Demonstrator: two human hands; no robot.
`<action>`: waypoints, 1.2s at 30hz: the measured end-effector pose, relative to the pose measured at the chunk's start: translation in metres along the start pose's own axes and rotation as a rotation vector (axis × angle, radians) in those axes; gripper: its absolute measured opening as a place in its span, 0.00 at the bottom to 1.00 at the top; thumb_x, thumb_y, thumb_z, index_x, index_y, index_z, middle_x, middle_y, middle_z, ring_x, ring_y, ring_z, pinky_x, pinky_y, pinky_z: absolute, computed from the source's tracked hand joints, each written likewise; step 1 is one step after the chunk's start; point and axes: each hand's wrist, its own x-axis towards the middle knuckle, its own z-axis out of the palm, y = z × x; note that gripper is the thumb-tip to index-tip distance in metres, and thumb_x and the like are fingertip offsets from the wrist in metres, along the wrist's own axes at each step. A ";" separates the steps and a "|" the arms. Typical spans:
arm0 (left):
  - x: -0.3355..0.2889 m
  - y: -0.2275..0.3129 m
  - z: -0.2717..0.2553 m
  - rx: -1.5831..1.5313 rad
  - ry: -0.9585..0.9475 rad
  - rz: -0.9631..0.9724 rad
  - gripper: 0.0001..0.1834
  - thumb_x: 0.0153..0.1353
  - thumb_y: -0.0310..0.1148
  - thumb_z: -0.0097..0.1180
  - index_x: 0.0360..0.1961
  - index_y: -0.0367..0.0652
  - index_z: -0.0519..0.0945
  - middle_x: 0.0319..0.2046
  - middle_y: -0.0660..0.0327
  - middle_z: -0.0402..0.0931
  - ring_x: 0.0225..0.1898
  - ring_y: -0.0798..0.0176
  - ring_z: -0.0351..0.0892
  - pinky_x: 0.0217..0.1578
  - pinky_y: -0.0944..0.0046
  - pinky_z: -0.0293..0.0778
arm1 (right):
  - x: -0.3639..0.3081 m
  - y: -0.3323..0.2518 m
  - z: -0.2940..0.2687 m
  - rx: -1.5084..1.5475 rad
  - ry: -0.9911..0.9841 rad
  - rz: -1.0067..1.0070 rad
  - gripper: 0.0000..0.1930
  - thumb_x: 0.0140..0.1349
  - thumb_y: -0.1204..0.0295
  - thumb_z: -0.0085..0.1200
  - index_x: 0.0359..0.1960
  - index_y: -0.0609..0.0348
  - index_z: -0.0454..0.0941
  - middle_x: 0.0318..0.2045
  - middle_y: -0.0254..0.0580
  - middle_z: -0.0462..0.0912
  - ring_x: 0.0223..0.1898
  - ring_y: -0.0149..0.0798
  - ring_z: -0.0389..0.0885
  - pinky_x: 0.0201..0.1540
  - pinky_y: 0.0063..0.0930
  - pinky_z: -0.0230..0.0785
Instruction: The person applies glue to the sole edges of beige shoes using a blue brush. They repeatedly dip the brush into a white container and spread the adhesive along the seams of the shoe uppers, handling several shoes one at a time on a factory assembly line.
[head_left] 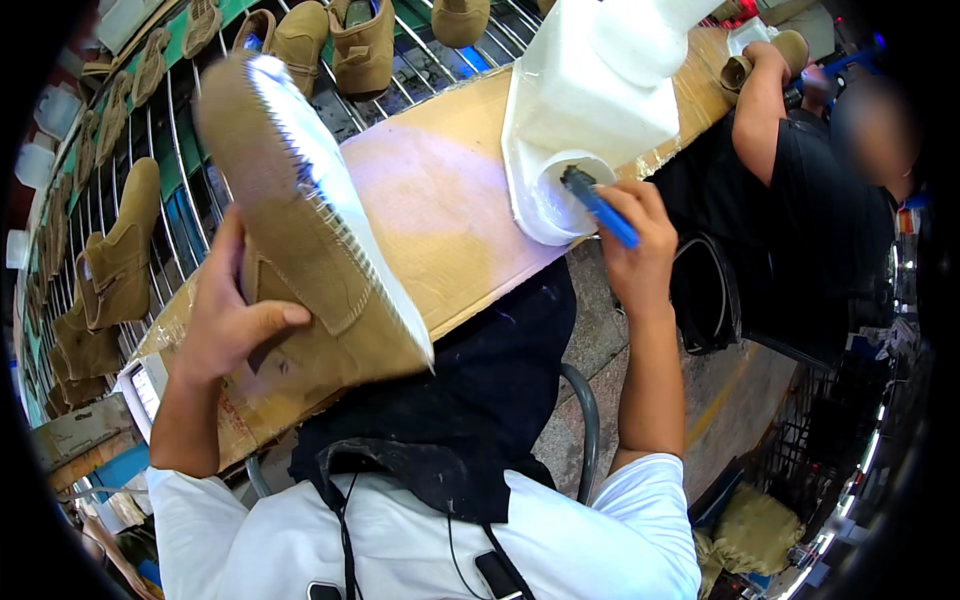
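My left hand [228, 312] grips a brown suede boot [305, 255], tilted with its toe end up. A white bottom [325, 175] with dark stitches along its edge faces right. In my right hand [645, 240] is a blue-handled brush [607, 212], gripped by the handle. Its dark bristle end is inside the round mouth of a white plastic container [590, 110], and its tip is partly hidden there. Beneath the boot and container lies a cardboard-covered board [440, 200].
Metal rods of a rack [160, 190] run along the left and back, holding several brown boots [130, 235] and shoes. At the right, a co-worker in black [770, 230] holds a brown shoe [785, 50]. A grey curved metal tube [588, 420] stands by my lap.
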 end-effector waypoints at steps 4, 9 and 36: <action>-0.016 -0.009 0.009 -0.166 -0.087 -0.131 0.56 0.40 0.42 0.72 0.67 0.32 0.53 0.60 0.52 0.62 0.62 0.60 0.62 0.62 0.62 0.57 | -0.006 -0.013 -0.010 0.064 -0.017 0.075 0.07 0.53 0.80 0.58 0.35 0.65 0.77 0.31 0.43 0.77 0.31 0.39 0.77 0.35 0.26 0.69; -0.027 -0.023 0.016 -0.031 -0.187 -0.151 0.56 0.42 0.38 0.72 0.67 0.32 0.51 0.63 0.50 0.59 0.65 0.57 0.58 0.64 0.61 0.54 | -0.028 -0.032 0.005 0.700 0.166 0.620 0.07 0.59 0.73 0.56 0.33 0.65 0.76 0.28 0.38 0.78 0.29 0.26 0.75 0.32 0.19 0.65; -0.040 -0.008 0.012 0.053 -0.250 0.024 0.58 0.40 0.42 0.75 0.69 0.39 0.51 0.61 0.47 0.64 0.63 0.54 0.64 0.62 0.58 0.58 | -0.009 -0.144 -0.002 1.101 0.123 0.338 0.12 0.54 0.69 0.57 0.33 0.69 0.76 0.31 0.43 0.78 0.31 0.27 0.72 0.35 0.20 0.64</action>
